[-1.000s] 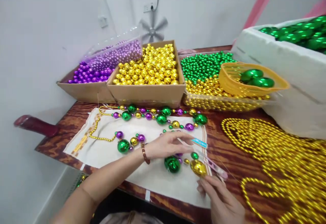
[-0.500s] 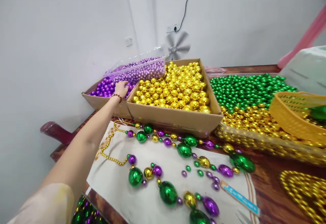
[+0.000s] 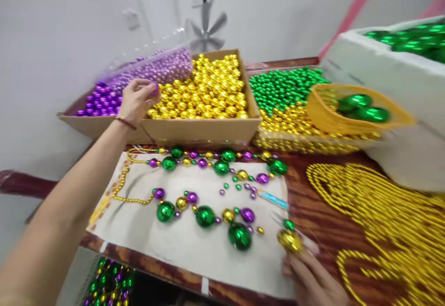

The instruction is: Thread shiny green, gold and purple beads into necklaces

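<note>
My left hand (image 3: 136, 98) pinches a purple bead (image 3: 155, 89) above the cardboard box's front edge, between the purple and gold beads. Low on the right, the fingers of my right hand (image 3: 311, 271) close on a large gold bead (image 3: 290, 240); a small green bead (image 3: 289, 224) sits against its top. A thin string seems to trail from that hand. On the white cloth (image 3: 139, 232) lies a bead strand (image 3: 205, 216) of green, purple and gold. Another strand (image 3: 221, 167) lies along the cloth's far edge, with several loose small beads (image 3: 238, 187) below it.
Gold beads (image 3: 212, 88) fill the cardboard box (image 3: 201, 132). A plastic bin of green beads (image 3: 285, 86) and gold ones carries a yellow basket (image 3: 323, 111). Gold bead chains (image 3: 375, 208) spread at right beside a white foam box (image 3: 375, 65). A fan (image 3: 206, 32) stands behind.
My left hand has lifted out of the purple beads and moved with one in its fingers. My right hand has come into view holding a gold bead. The view has shifted right.
</note>
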Available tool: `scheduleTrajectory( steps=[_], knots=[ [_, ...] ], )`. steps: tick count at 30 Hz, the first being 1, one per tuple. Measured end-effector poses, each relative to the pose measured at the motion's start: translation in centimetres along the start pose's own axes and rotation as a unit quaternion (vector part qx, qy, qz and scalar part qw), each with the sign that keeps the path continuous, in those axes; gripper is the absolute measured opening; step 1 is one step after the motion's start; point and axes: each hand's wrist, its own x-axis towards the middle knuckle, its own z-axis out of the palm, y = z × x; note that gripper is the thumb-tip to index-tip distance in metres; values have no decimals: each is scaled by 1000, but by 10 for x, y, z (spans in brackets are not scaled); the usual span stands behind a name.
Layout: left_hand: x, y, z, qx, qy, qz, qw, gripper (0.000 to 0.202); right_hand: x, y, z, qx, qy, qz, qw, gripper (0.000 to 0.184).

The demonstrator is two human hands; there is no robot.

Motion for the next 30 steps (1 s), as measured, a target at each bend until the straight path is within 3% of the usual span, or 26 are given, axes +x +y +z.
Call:
scheduleTrajectory(
  steps=[4,6,8,12,15,19,24,30],
  knots=[
    [-90,35,45,-182,-188,-27,965,25,-9,-19,11,109,-17,0,994,20],
    [-138,44,74,-231,-256,-71,936,41,-11,-26,13,130,-26,-22,991,13],
    [-179,47,104,-311,-293,-162,890,51,-16,-29,12,134,-36,-41,989,8],
    [-229,48,148,-444,-314,-327,773,38,-29,-35,5,126,-47,-61,989,7],
    [-244,53,158,-492,-296,-377,726,27,-36,-40,2,116,-57,-75,989,9],
    [-247,63,157,-520,-274,-426,688,18,-44,-39,0,83,-67,-96,990,11],
    [-246,70,155,-526,-226,-472,670,20,-50,-34,0,58,-81,-104,989,13],
    [-246,71,153,-527,-219,-486,661,20,-49,-36,3,46,-85,-107,990,13]
  ],
)
